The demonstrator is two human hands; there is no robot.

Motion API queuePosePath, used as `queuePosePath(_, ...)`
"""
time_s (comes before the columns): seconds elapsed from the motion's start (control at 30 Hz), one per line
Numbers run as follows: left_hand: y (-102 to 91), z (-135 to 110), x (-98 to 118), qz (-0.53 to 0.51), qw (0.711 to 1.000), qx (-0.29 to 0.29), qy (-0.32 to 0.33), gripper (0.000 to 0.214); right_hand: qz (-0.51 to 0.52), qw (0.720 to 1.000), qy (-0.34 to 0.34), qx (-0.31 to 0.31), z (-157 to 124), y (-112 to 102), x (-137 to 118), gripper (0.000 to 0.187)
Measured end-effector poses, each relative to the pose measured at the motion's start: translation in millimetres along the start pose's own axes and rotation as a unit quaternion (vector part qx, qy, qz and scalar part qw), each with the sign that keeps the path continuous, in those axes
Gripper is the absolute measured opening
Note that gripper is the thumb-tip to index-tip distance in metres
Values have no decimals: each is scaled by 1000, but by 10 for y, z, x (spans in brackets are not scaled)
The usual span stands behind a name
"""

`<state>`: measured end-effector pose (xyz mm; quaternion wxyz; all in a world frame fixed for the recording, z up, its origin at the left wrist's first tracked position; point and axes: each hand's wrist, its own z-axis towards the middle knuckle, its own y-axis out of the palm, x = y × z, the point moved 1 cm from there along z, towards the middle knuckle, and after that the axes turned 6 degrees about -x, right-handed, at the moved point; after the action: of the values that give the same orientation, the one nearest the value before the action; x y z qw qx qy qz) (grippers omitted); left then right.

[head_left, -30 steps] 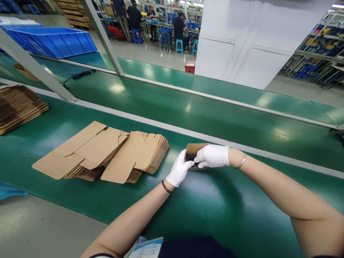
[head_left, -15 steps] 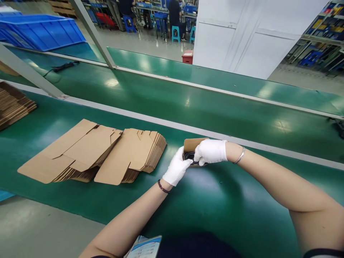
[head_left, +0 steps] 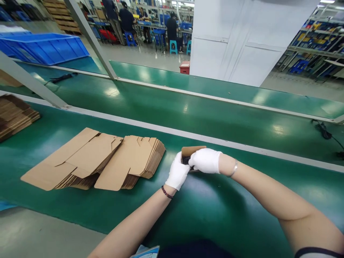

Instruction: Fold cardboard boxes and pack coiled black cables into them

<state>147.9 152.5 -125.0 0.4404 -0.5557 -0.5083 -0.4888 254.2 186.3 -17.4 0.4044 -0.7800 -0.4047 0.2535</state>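
Note:
A small brown cardboard box (head_left: 192,151) stands on the green bench with its flap raised at the back. A coiled black cable (head_left: 185,161) shows in its opening, mostly covered by my fingers. My left hand (head_left: 177,172), in a white glove, is closed around the box's left side. From the right, my right hand (head_left: 206,160), gloved too, reaches over the opening with its fingers bent down onto the cable. What its fingertips pinch is partly hidden. Left of my hands lie two stacks of flat cardboard box blanks (head_left: 145,154), one overlapping the other.
Another cardboard stack (head_left: 16,116) lies at the far left. A pale rail (head_left: 161,128) runs behind the work surface, and a slanting metal post (head_left: 91,41) rises at left. Beyond are blue bins (head_left: 53,48), a black cord (head_left: 324,130), a white cabinet (head_left: 231,39) and seated people.
The view has tipped up slightly, so the scene sits lower. My right hand has shifted a little left over the box, covering more of the cable; my left hand keeps its hold.

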Motion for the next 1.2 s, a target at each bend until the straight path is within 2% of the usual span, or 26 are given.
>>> queuePosePath(0.03,12,-12,-1,3,1000,4,-3,54,0,1000,1,31,-36,38,-21,20)
queuePosePath(0.1,11,-51,57,42,999,6,-6,54,-18,995,52,86,-67,173,-93,31)
queuePosePath(0.2,-165,-119,341,164,985,-27,40,55,-51,979,159,119,-21,453,-148,23)
queuePosePath(0.27,-454,-150,614,288,951,-30,104,55,-52,969,196,141,44,582,-30,31)
queuePosePath(0.33,-847,-152,866,444,882,44,154,47,-46,958,238,153,109,610,256,33)
queuePosePath(0.37,-1053,-137,957,515,837,109,147,44,-43,949,266,160,130,584,450,32)
queuePosePath(0.4,-1243,-110,1017,575,794,167,105,47,-39,940,294,169,135,538,662,31)
queuePosePath(0.43,-1403,-71,1046,616,759,207,49,55,-35,930,321,178,122,480,878,29)
queuePosePath(0.47,-1519,-25,1045,638,741,208,-7,61,-27,919,345,188,92,418,1082,27)
queuePosePath(0.5,-1588,23,1021,645,741,179,-53,63,-19,909,366,199,50,361,1262,26)
queuePosePath(0.57,-1601,90,945,643,754,117,-69,71,-2,887,403,226,-41,286,1507,25)
queuePosePath(0.63,-1514,99,866,645,754,98,-74,85,7,865,429,260,-95,275,1575,29)
queuePosePath(0.73,-1357,52,813,639,756,100,-95,83,4,848,431,308,-95,340,1414,55)
queuePosePath(0.83,-1323,27,861,610,781,104,-82,63,28,857,378,350,-119,419,1111,60)
queuePosePath(0.93,-1427,11,965,576,804,139,-50,61,161,861,288,388,-261,454,806,60)
queuePosePath(1.0,-1497,-24,1062,561,810,165,-36,67,258,850,235,394,-389,447,609,62)
queuePosePath(1.07,-1488,-83,1184,558,808,188,-22,66,328,837,186,398,-484,421,396,61)
queuePosePath(1.13,-1347,-158,1311,559,798,226,5,59,383,825,120,397,-496,382,157,63)
queuePosePath(1.2,-1059,-234,1411,556,782,272,71,54,437,808,28,394,-427,338,-88,80)
